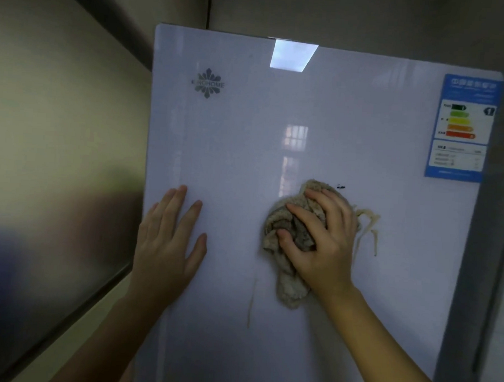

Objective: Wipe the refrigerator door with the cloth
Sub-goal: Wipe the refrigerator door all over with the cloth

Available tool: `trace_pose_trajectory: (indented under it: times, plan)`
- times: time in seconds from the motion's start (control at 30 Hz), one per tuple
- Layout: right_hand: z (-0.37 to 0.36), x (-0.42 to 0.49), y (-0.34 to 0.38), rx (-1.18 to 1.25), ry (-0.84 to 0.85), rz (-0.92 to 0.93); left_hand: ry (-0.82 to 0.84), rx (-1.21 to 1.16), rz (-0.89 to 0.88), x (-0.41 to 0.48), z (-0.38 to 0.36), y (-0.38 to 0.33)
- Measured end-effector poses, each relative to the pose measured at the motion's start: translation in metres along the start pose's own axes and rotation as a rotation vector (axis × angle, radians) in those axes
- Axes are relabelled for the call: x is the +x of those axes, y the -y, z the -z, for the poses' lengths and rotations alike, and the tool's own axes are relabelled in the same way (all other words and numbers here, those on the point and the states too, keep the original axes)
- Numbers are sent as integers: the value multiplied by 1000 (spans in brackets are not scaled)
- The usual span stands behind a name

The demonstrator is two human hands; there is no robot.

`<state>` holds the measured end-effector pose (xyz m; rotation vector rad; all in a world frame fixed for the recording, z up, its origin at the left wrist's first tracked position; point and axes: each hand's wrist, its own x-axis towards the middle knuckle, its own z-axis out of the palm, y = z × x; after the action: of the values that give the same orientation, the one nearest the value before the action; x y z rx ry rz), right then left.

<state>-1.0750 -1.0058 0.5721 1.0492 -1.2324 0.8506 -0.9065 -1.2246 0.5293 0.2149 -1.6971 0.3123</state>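
Wiping is under way, by the look of it, around the middle of the refrigerator door [349,114]. The right hand [324,237] presses a bunched tan cloth [287,276] flat against the glossy white panel, its fingers [299,211] bent and somewhat spread, gripping the wad so that folds bulge out between them. The cloth lies directly under those fingers and the palm; a loose tail hangs below the heel of the hand, and frayed threads [369,225] trail just beyond the knuckle side.

How much of the door has been covered cannot be read from the surface, since the gloss shows mostly reflections. Two things suggest work remains. A small dark mark [341,187] sits just above the fingertips, touching nothing, near the cloth's upper edge. A faint brownish streak [251,303] runs down the panel below and to the thumb side of the cloth, between the two hands. The upper part of the door, with the logo [208,83] and the energy label [461,127], lies well above the fingers, and the bottom of the door is out of view.

The left hand [168,239] lies flat and empty on the door, its fingers [176,205] straight and slightly fanned, apparently bracing; the cloth is well apart from it, off beyond its thumb.
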Motion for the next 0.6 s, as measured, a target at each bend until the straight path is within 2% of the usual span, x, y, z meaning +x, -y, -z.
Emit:
trace_pose_trajectory:
  times: [0.17,0.3,0.4,0.5,0.6]
  plan:
    - [4,23,-5,-23,-118,-160,-11,-2,5,2,1,-1]
    - [2,29,-3,-31,-127,-197,-18,-1,24,1,1,-4]
    - [1,-2,4,-9,-63,-152,-4,-6,48,1,0,-7]
    - [2,-35,9,10,36,-26,-9,10,49,2,-1,-9]
    - [4,-21,0,9,47,7,-6,30,37,4,-2,-12]
